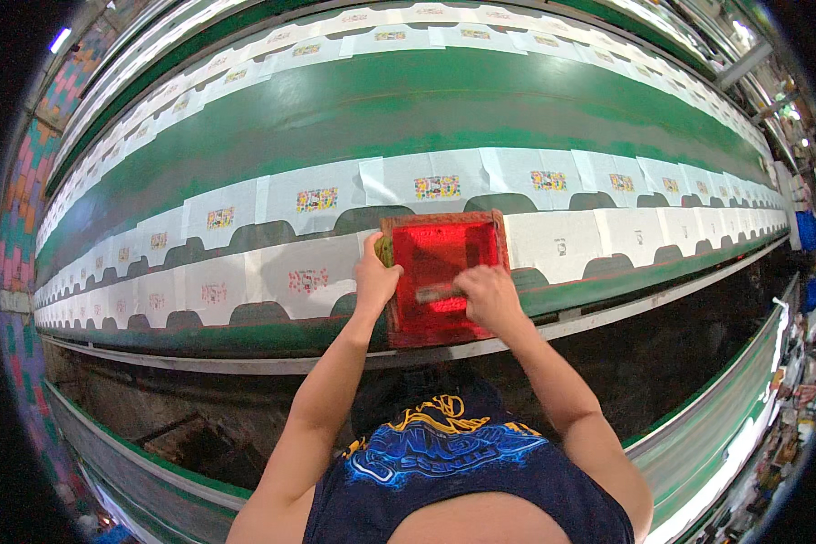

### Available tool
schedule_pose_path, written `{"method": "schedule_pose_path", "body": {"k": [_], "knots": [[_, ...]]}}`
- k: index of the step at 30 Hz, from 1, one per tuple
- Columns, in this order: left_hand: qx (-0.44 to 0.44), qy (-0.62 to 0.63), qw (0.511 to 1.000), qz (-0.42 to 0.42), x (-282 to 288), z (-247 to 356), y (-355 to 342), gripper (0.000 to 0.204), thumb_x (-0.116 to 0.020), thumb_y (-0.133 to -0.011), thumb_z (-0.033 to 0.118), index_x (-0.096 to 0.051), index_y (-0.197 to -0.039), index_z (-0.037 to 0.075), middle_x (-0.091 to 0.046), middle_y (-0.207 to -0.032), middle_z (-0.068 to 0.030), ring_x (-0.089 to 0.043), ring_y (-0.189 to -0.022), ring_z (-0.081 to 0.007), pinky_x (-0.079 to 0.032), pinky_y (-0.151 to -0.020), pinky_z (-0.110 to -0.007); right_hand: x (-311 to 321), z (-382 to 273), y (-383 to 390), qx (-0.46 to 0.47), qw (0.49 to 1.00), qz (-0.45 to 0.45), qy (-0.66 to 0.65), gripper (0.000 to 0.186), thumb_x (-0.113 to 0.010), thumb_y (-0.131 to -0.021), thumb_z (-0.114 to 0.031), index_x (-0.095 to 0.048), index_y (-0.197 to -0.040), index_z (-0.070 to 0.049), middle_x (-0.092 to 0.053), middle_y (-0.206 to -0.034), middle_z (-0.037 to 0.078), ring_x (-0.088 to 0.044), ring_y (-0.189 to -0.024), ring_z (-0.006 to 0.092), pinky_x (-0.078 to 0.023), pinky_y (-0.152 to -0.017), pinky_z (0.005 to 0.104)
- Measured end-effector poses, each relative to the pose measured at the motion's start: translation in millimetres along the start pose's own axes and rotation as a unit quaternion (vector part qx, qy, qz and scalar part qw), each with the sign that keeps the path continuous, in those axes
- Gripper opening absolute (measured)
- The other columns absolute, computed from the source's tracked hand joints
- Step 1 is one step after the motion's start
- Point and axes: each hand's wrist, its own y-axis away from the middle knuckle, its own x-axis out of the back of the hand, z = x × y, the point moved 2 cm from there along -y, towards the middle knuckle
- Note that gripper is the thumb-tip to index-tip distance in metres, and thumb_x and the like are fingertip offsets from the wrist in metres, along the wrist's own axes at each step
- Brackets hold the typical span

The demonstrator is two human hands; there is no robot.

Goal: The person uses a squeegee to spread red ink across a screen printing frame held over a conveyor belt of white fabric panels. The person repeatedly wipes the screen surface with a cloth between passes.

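A wooden-framed printing screen (444, 249) coated in red lies on the near row of white cloth pieces (558, 236) along the green printing table. My left hand (378, 279) grips the screen's left edge, its fingers curled round the frame beside a greenish patch. My right hand (488, 295) is closed on a short squeegee (442, 294) over the red area of the screen. The cloth just left of the screen carries a pink print (308, 280). What lies under the screen is hidden.
Behind runs a row of pale cloth pieces with multicoloured prints (548, 181), then a green table strip (426, 100) and further rows. A metal rail (272, 364) edges the table. Another long table (698, 453) lies at lower right. Blue containers (807, 231) stand at far right.
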Motion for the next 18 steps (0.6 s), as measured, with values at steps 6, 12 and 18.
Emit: {"method": "schedule_pose_path", "body": {"k": [6,12,18], "knots": [[-0.036,0.01,0.999,0.007,-6.5,-9.0,-3.1,0.076,-0.077,-0.074,0.004,-0.046,-0.143,0.014,-0.071,-0.115,-0.0259,-0.068,-0.11,-0.0472,-0.054,-0.095,-0.052,-17.9,37.6,-59.2,-0.022,0.997,0.057,0.041,0.015,-0.065,-0.075,-0.006,-0.067,-0.09,-0.01,-0.071,-0.094,0.007,-0.067,-0.091,0.0292,-0.051,-0.078,0.0472],[0.006,-0.002,1.0,0.0,-0.3,-0.2,2.7,0.076,-0.077,-0.074,0.005,-0.047,-0.143,0.014,-0.071,-0.116,-0.0244,-0.068,-0.11,-0.0467,-0.054,-0.094,-0.052,-18.4,-13.2,20.8,-0.01,0.997,0.054,0.055,0.021,-0.066,-0.076,-0.009,-0.066,-0.097,-0.01,-0.07,-0.099,0.004,-0.066,-0.096,0.0256,-0.05,-0.083,0.0442],[-0.004,0.008,1.0,0.009,-1.5,-4.3,0.4,0.076,-0.076,-0.073,0.004,-0.047,-0.143,0.014,-0.071,-0.118,-0.0213,-0.068,-0.113,-0.0432,-0.053,-0.097,-0.049,-8.9,-16.2,35.6,-0.003,0.997,0.071,0.024,0.022,-0.065,-0.077,-0.009,-0.067,-0.099,-0.009,-0.069,-0.1,0.004,-0.065,-0.097,0.0244,-0.05,-0.087,0.0432]]}}
